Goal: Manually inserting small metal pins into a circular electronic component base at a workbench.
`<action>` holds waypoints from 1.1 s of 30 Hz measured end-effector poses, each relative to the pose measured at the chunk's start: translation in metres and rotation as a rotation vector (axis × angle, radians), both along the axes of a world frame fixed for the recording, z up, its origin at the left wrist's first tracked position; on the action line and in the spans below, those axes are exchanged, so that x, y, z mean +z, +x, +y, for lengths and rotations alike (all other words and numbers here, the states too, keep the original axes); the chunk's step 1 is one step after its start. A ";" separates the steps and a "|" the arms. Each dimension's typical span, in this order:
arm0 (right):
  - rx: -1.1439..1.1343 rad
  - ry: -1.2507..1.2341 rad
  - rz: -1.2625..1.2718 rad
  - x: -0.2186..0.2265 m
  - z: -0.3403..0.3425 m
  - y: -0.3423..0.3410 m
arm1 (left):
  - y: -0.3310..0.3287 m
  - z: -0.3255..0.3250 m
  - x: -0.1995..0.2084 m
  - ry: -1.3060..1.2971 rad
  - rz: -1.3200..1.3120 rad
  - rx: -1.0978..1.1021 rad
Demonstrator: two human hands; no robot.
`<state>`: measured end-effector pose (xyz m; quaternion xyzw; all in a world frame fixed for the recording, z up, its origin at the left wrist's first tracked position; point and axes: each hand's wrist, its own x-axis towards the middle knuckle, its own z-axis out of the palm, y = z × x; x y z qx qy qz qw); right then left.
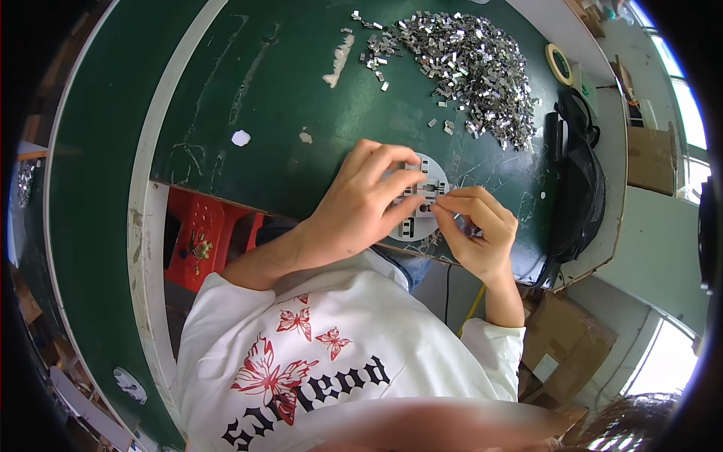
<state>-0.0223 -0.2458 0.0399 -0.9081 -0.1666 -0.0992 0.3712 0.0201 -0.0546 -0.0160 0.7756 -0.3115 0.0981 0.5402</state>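
Observation:
A round grey fixture [434, 227] with small slotted blocks and metal parts on it lies near the table's front edge. Over its left side curves my left hand [365, 194], the thumb and fingertips apart and resting on the fixture as if gripping its blocks. From the right comes my right hand [482, 226], its thumb and index finger pinched together at the middle of the fixture. Whatever lies between those two fingertips is too small to make out. My fingers partly hide the fixture's left side and centre.
A large heap of small shiny metal pieces [482, 71] covers the back right of the green table [286, 98]. A tape roll [558, 64] and a black bag [580, 188] sit at the right edge. A red stool [192, 241] stands below the table's left side.

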 end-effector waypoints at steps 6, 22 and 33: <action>-0.011 -0.139 -0.272 -0.021 0.001 0.003 | 0.001 0.000 -0.004 0.039 -0.009 -0.012; 0.009 -0.116 -0.220 -0.022 0.003 0.005 | 0.003 0.000 -0.005 0.027 0.013 -0.029; 0.112 -0.069 0.078 -0.006 -0.002 0.017 | 0.003 0.010 -0.003 -0.043 0.082 -0.077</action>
